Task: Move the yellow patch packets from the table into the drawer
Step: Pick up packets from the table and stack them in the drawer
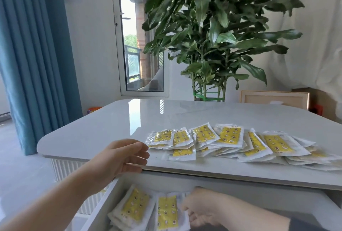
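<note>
I am reaching, left hand [120,158] open; nudging the heaped yellow patch packets [229,135] risks sliding them off the table [111,119]; whether my right hand [203,206] is gripping, I cannot tell.

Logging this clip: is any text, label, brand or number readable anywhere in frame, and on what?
No text can be read.
Tabletop packets: small dark print along the top edges, too blurred to read.
Drawer packets: yellow patterned fronts, any print too small to read.
Colourful pack at far left: blurred, unreadable.
</note>
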{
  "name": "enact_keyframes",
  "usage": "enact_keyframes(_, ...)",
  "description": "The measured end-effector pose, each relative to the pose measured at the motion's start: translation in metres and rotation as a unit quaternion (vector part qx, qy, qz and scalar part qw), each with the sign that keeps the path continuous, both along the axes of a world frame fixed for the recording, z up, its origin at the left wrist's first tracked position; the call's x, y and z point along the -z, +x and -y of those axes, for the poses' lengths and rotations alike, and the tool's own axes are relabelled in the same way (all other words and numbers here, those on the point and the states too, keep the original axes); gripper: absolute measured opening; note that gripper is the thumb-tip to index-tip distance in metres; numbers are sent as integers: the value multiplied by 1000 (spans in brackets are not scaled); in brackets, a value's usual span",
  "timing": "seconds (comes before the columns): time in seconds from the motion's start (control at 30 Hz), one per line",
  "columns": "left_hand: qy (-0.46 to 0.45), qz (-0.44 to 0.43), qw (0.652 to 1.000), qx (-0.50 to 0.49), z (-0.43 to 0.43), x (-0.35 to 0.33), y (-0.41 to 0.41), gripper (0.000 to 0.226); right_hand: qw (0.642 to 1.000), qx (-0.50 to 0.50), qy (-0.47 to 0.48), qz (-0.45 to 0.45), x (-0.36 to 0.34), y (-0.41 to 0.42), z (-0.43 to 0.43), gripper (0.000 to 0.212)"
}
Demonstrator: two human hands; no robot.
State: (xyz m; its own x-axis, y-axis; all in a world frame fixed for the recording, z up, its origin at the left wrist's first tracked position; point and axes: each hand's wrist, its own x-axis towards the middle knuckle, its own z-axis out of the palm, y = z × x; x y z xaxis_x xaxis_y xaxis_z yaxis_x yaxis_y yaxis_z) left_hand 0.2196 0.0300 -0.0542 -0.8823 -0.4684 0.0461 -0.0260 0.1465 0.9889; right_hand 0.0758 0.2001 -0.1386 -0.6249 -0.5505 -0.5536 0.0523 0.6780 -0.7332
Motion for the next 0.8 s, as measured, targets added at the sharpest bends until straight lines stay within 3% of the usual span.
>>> enact_keyframes(0.07,-1,3,1000,-5,-3,0,-4,26,999,-21,23,-10,-6,-1,-6,29)
enact_keyframes(0.17,0,9,1000,-7,-7,-2,-8,28,997,-59,34,-23,-26,2,-19,22)
enact_keyframes(0.33,-10,45,995,-88,-5,-13,-30,22,992,-104,-37,-60,-72,6,-57,26)
enact_keyframes(0.47,-48,69,984,-159,1,-14,-62,16,991,-71,-85,-78,-106,1,-79,21)
enact_keyframes(0.6,-26,81,980,-181,10,-14,-95,15,986,-32,-124,-105,-129,-23,-82,11)
enact_keyframes(0.8,-104,148,963,-201,22,-11,-124,31,969,80,-147,-183,-143,-74,-56,4)
